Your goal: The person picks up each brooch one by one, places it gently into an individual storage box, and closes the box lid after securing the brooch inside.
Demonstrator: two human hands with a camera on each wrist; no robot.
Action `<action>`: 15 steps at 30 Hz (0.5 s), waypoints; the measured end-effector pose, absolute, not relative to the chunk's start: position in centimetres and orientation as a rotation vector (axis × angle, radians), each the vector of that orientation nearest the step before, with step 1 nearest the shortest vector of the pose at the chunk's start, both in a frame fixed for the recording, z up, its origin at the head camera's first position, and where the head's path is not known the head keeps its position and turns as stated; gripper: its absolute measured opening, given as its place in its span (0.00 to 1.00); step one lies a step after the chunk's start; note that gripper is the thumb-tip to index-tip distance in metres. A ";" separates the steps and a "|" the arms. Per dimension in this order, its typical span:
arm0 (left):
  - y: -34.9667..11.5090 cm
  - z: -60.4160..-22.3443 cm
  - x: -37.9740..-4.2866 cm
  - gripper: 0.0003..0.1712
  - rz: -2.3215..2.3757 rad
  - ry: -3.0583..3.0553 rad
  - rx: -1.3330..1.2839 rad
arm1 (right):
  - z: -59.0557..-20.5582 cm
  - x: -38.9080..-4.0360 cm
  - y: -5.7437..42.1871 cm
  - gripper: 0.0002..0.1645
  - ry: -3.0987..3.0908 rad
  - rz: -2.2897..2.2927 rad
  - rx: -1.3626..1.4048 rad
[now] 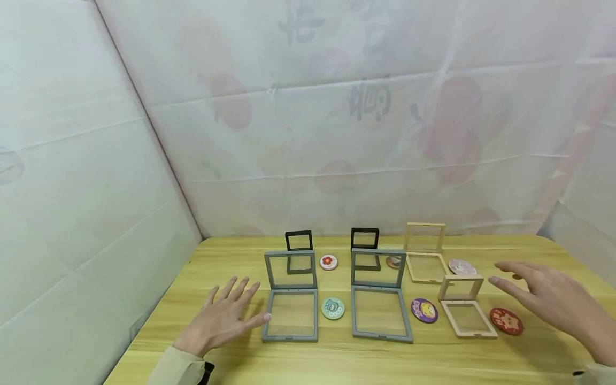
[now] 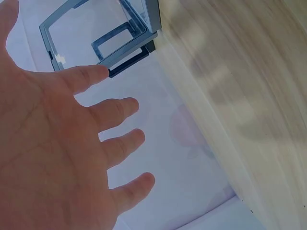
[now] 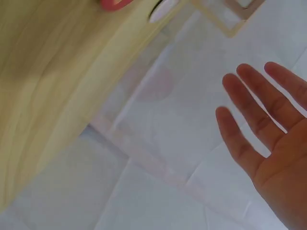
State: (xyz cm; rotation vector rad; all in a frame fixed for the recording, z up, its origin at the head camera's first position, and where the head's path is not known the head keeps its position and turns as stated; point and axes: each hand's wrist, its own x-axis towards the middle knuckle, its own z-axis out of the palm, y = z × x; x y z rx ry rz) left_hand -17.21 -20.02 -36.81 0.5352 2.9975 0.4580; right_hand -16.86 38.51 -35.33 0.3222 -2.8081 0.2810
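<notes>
1. Take the round mint-green badge with a cartoon figure (image 1: 333,308) as the landmark: it lies flat on the yellow wood-grain counter (image 1: 332,359), between the first square grey plastic frame (image 1: 292,290) on its left and the second square grey plastic frame (image 1: 377,287) on its right, both standing open with clear panes

2. The left hand (image 1: 226,315) is left of the mint-green badge, fingers spread apart and holding nothing; its thumb is at the first grey frame's outer edge, but I cannot tell whether it touches, so lifting before any sideways move seems wise, lest the frame shifts

3. The right hand (image 1: 553,294) is well to the right of the mint-green badge, fingers extended, thumb apart from the index finger, nothing between them

4. Under its reach, also right of the landmark, are the round red badge with a star figure (image 1: 507,321), the round pale-lilac badge (image 1: 462,267) and the small square beige frame (image 1: 460,301), which stands open

5. For a flat badge, coming down from above and pinching opposite sides of the rim looks surer than dragging, which could knock the beige frame

6. Behind the landmark lies the round white badge with a red flower (image 1: 329,262); reaching around the raised grey lids, not across them, should keep them upright
</notes>
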 end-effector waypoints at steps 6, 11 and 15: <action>-19.9 -36.8 -17.3 0.48 0.459 2.995 0.549 | -34.5 -16.6 36.6 0.16 -2.680 0.453 0.461; -19.8 -36.8 -17.4 0.48 0.452 2.997 0.567 | -33.5 -16.8 34.9 0.13 -2.630 0.486 0.524; -19.7 -36.8 -17.5 0.48 0.448 2.991 0.587 | -33.4 -16.9 33.9 0.12 -2.602 0.503 0.564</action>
